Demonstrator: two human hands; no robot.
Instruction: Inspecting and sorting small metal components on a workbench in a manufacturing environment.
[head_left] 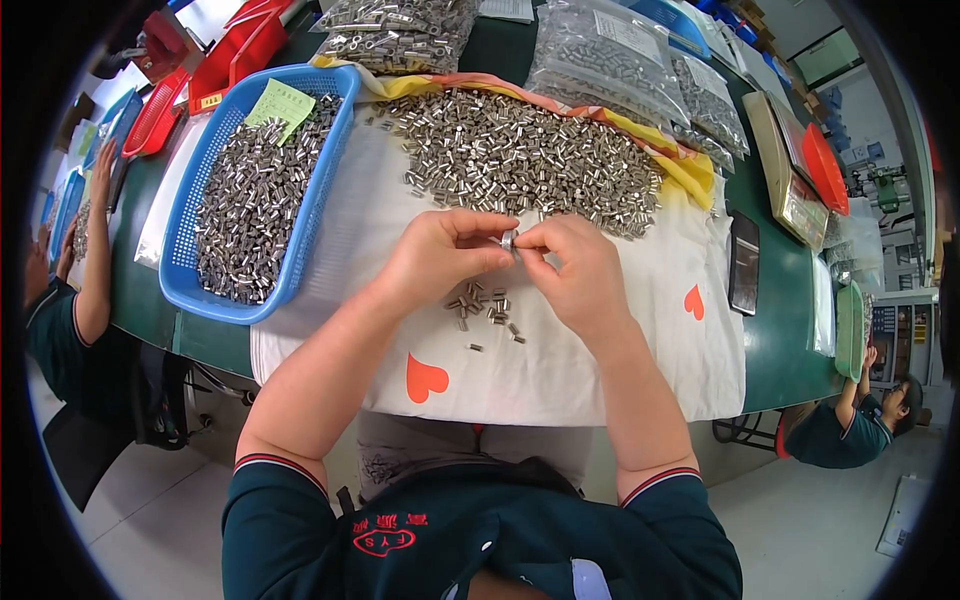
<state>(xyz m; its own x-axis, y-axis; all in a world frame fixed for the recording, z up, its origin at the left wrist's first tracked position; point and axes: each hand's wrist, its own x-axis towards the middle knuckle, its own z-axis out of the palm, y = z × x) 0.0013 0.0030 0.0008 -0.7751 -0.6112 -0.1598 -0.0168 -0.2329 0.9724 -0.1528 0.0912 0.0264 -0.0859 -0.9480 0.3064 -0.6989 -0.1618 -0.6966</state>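
Note:
Over the white cloth (570, 375), both hands meet at a small silvery metal ring (509, 240). My left hand (447, 252) is closed, with thumb and fingers pinching the ring from the left. My right hand (578, 268) is closed too, its thumb and forefinger at the ring's right side. Whether a smaller part sits between the right fingertips is too small to tell. Several loose short metal sleeves (497, 307) lie on the cloth just below the fingers. Beyond my hands spreads a big heap of the same metal sleeves (520, 150).
On the left stands a blue basket (178, 230) full of metal sleeves, with a green note (282, 108). Bagged metal parts (600, 60) lie at the back. A phone (744, 262) rests on the green table (785, 350) at right. Co-workers sit at left and far right.

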